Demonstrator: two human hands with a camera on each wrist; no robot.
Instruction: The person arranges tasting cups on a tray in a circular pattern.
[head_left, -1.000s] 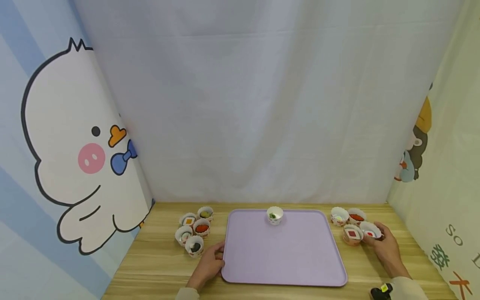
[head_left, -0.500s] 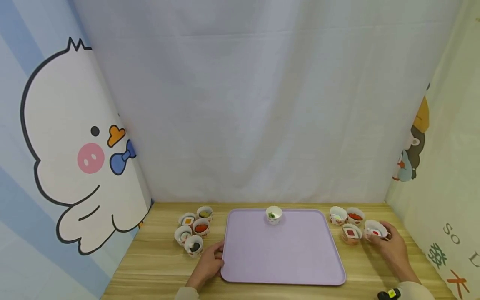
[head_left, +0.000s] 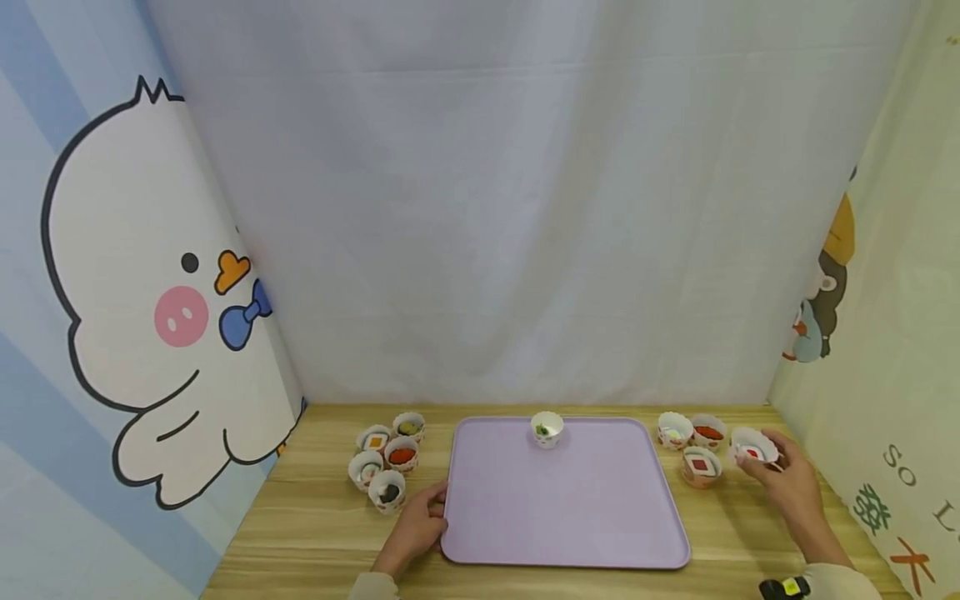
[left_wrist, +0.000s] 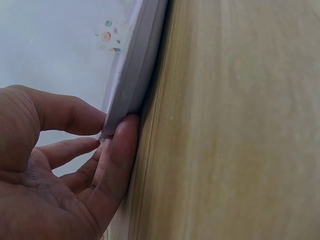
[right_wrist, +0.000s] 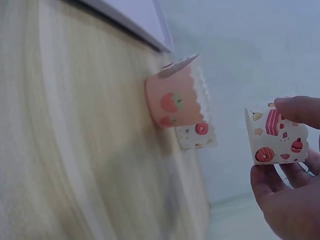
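My right hand point(head_left: 797, 487) holds a white paper baking cup point(head_left: 753, 446) with a small red piece in it, at the right of the table. In the right wrist view this cup point(right_wrist: 275, 135) shows cupcake and doughnut prints; thumb and fingers grip its sides, and it is raised off the table. My left hand point(head_left: 414, 529) pinches the left rim of a lilac tray point(head_left: 562, 517). The left wrist view has the thumb on one side of the tray rim point(left_wrist: 132, 75) and a finger on the other. A baking cup point(head_left: 547, 433) with something green stands at the tray's back edge.
Right of the tray stand a cup with pale contents point(head_left: 675, 433), one with red contents point(head_left: 707, 432) and a pink cup point(head_left: 701, 473). Several filled cups point(head_left: 387, 492) cluster left of the tray. A grey curtain point(head_left: 525, 250) backs the wooden table point(head_left: 300, 533).
My right hand has lifted its baking cup and moved it right and slightly back, away from the pink cup. The left hand stays at the tray's rim.
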